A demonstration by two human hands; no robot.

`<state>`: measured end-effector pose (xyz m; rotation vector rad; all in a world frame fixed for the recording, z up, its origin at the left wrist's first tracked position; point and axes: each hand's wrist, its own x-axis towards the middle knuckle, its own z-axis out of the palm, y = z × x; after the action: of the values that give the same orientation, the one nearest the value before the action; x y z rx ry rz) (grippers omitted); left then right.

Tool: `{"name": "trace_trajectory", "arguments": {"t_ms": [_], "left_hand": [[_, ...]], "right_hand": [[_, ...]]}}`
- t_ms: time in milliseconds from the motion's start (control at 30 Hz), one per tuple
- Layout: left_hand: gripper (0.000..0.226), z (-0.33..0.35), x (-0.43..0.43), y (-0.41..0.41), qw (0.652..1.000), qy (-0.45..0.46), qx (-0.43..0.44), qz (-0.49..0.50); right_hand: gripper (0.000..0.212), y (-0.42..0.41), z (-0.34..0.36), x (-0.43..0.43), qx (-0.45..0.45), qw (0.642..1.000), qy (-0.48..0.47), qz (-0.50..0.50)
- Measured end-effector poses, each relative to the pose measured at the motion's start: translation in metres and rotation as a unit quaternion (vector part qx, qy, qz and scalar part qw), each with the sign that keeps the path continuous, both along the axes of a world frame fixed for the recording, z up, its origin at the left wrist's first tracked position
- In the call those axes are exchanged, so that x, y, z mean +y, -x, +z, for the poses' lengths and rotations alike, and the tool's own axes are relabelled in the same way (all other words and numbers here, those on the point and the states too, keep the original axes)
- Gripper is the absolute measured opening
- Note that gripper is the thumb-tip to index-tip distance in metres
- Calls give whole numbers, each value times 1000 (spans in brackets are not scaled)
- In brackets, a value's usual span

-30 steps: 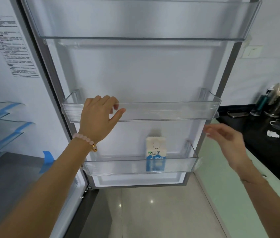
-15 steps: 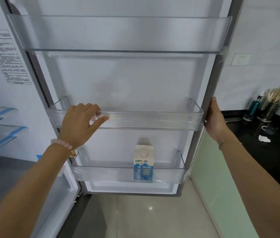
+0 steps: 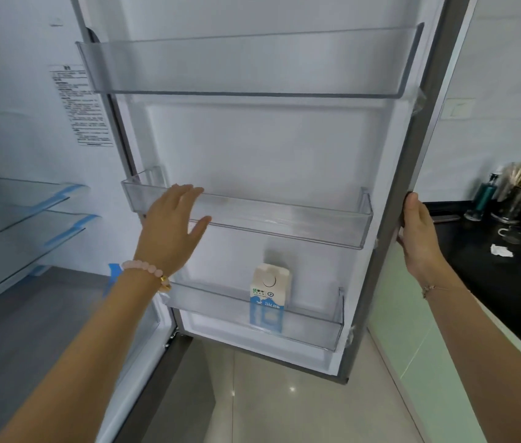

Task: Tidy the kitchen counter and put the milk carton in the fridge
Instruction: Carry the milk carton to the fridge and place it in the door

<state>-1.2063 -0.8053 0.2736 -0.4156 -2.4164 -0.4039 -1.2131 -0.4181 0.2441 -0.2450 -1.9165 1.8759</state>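
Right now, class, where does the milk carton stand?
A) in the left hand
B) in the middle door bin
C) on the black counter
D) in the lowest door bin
D: the milk carton stands upright in the lowest door bin, while the right hand grips the edge of the fridge door.

The one view comes from a wide-angle camera at head height, facing forward and tilted down at the inner side of the open fridge door (image 3: 252, 148), close up to it. The door fills the middle, with fridge shelves (image 3: 13, 219) at the left edge, the dark counter (image 3: 501, 289) at right and the floor (image 3: 284, 410) below; the picture's edges seem bowed by the lens.
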Motion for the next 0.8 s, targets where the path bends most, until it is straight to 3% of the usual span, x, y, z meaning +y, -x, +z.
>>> {"name": "trace_trajectory", "arguments": {"t_ms": [167,333,500,567,667,800], "left_hand": [[43,-32,23,-102,992,-116,-13,-38],[35,-75,43,-205,966,-224,-98,-79],[54,-105,69,-264,955,-219,-138,-145],[57,-107,73,-275,960,-200,-131,-147],[69,-108,75,-292,955,-243,-127,-108],[91,-107,57,-310,938,-333,-94,24]], "right_hand": [[50,-55,-3,-29,30,999,-17,-37],[46,-127,-2,-72,49,998,-30,-32],[28,-209,6,-132,55,995,-73,38],[32,-233,5,-156,56,990,-91,90],[34,-261,2,-186,70,980,-104,154],[26,-275,3,-215,69,949,-91,296]]}}
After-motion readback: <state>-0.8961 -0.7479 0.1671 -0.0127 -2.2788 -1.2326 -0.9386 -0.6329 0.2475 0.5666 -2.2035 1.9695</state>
